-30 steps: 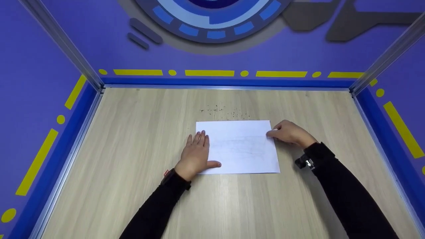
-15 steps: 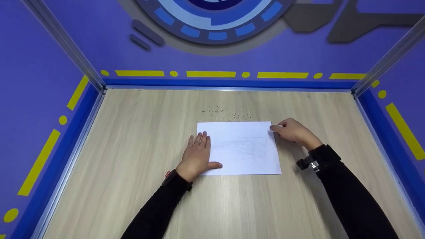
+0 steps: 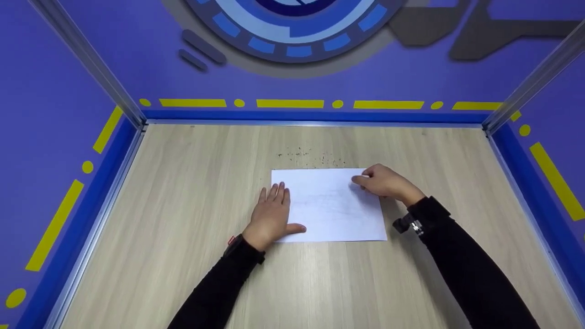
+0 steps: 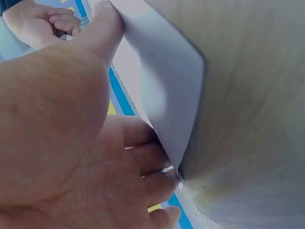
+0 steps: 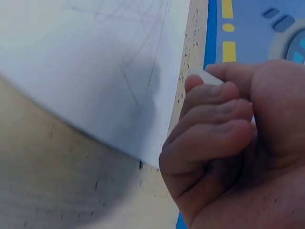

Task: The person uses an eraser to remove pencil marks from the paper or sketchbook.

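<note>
Head view: the surface (image 3: 320,283) carries a white paper sheet (image 3: 329,219). At the sheet's left edge, the left hand (image 3: 269,212) rests flat, fingers extended. Near the sheet's far right corner, the right hand (image 3: 386,183) pinches a white block (image 5: 209,78). Dark specks (image 3: 299,153) lie beyond the sheet, before a blue wall (image 3: 292,87).

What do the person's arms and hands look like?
The left sleeve and right sleeve are black. The black left wristband shows a red mark; the black right wristband carries a small, partly shiny device. Left hand and right hand are bare.
</note>
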Demonstrator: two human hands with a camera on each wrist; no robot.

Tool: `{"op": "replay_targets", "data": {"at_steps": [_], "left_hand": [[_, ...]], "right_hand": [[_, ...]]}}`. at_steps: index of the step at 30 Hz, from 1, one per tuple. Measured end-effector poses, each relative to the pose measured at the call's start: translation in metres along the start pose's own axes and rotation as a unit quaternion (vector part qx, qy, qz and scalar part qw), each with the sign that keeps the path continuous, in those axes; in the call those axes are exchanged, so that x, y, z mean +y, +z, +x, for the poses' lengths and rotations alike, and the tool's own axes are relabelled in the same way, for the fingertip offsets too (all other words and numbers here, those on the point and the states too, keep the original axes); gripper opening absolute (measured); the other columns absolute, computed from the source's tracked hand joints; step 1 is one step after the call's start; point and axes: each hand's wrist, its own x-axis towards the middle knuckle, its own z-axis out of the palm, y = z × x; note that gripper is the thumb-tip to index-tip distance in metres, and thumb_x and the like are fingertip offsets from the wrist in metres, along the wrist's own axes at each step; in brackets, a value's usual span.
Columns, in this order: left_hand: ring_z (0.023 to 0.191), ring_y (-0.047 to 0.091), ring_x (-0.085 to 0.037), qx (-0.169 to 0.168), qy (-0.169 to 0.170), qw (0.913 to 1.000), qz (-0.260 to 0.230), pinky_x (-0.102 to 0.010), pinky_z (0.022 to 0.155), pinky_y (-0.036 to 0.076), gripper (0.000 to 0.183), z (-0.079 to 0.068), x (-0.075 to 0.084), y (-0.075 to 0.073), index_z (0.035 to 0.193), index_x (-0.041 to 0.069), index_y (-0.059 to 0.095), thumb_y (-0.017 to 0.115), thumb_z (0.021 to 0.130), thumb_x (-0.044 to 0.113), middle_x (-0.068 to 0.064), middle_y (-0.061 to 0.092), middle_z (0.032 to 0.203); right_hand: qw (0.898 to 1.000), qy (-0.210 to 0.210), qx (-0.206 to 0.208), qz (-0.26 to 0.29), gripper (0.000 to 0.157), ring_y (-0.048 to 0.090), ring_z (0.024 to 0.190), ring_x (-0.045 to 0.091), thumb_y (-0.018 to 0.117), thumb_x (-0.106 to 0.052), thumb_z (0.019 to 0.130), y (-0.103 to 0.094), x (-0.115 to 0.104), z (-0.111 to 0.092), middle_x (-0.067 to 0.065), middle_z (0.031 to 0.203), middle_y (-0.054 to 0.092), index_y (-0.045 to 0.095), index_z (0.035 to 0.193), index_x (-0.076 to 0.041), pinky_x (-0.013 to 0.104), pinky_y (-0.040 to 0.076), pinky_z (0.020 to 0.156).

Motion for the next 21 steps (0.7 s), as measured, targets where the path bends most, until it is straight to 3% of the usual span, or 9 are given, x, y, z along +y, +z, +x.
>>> {"op": "replay_targets", "data": {"at_steps": [13, 21], "left_hand": [[0.173, 0.022, -0.04, 0.007, 0.0, 1.0, 0.005, -0.061, 0.142, 0.016, 0.124, 0.0, -0.003, 0.001, 0.172, -0.004, 0.029, 0.067, 0.092, 0.082, -0.024, 0.023, 0.183], [0.172, 0.022, -0.041, 0.009, 0.004, 0.9998, -0.016, -0.062, 0.142, 0.016, 0.124, 0.0, -0.001, -0.001, 0.171, -0.007, 0.03, 0.07, 0.092, 0.08, -0.027, 0.024, 0.182]], "right_hand": [[0.993, -0.087, -0.042, -0.067, 0.052, 0.048, 0.052, 0.01, 0.065, -0.05, 0.107, 0.06, -0.072, 0.025, -0.009, 0.058, 0.046, 0.051, 0.065, -0.023, 0.027, 0.039, 0.051], [0.99, -0.092, -0.059, -0.093, 0.051, 0.05, 0.054, 0.012, 0.065, -0.044, 0.107, 0.093, -0.108, 0.036, -0.008, 0.057, 0.049, 0.054, 0.062, -0.022, 0.028, 0.042, 0.054]]}}
